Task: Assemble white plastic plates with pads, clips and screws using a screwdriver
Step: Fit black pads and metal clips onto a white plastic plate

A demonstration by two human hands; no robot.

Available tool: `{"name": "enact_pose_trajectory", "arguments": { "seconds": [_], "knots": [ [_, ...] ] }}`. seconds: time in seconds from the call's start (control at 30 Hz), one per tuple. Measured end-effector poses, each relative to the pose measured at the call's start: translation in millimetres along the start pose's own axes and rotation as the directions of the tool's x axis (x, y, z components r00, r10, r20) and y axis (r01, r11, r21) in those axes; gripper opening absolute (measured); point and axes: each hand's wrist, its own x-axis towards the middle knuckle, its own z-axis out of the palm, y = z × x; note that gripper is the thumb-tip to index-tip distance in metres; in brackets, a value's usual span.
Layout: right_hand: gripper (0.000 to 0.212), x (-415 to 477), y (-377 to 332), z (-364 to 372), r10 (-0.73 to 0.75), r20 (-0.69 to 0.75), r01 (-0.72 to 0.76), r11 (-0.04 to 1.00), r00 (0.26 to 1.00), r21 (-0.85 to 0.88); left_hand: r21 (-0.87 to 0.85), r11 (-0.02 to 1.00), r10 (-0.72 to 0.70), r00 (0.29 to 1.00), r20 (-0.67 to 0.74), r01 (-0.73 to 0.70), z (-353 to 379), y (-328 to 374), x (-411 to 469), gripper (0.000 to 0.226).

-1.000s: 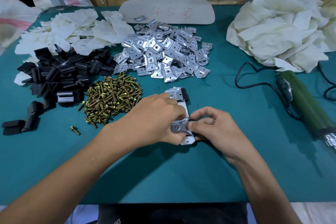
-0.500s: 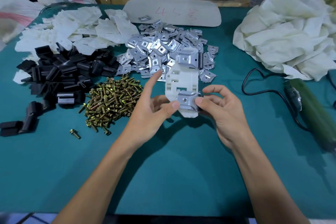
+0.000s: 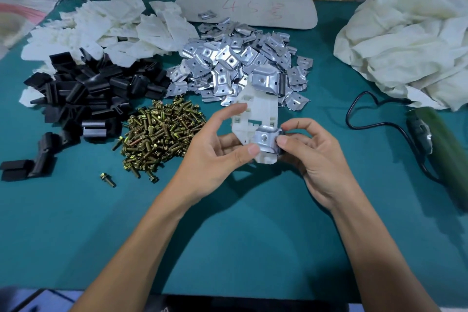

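Note:
A white plastic plate point(image 3: 255, 111) is held upright above the green table, with a metal clip point(image 3: 266, 82) on its top end and another clip point(image 3: 266, 138) on its lower end. My left hand point(image 3: 215, 152) holds the plate's lower left edge between thumb and fingers, index finger raised. My right hand point(image 3: 311, 154) pinches the lower clip and a black pad at the plate's right edge. Piles lie behind: white plates point(image 3: 106, 30), black pads point(image 3: 83, 88), metal clips point(image 3: 228, 58), brass screws point(image 3: 159, 132). The green electric screwdriver point(image 3: 445, 149) lies at the right.
A single screw point(image 3: 107, 180) lies loose at the left front. The screwdriver's black cord point(image 3: 374, 119) loops on the table. A heap of white cloth bags point(image 3: 405, 40) fills the back right, and a grey board point(image 3: 248, 7) marked in red sits at the back.
Both hands lifted the plate off the table and tilted it upright. In the last half second my left index finger curled closer to the plate.

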Motion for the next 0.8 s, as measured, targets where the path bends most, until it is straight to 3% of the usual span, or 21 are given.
{"name": "enact_pose_trajectory", "arguments": {
  "seconds": [0.8],
  "knots": [
    [0.024, -2.8, -2.1, -1.2, 0.005, 0.040, -0.002, 0.996, 0.999, -0.087, -0.020, 0.997, -0.075, 0.996, 0.036, 0.076, -9.5, -6.9, -0.9, 0.065]
  ]
}}
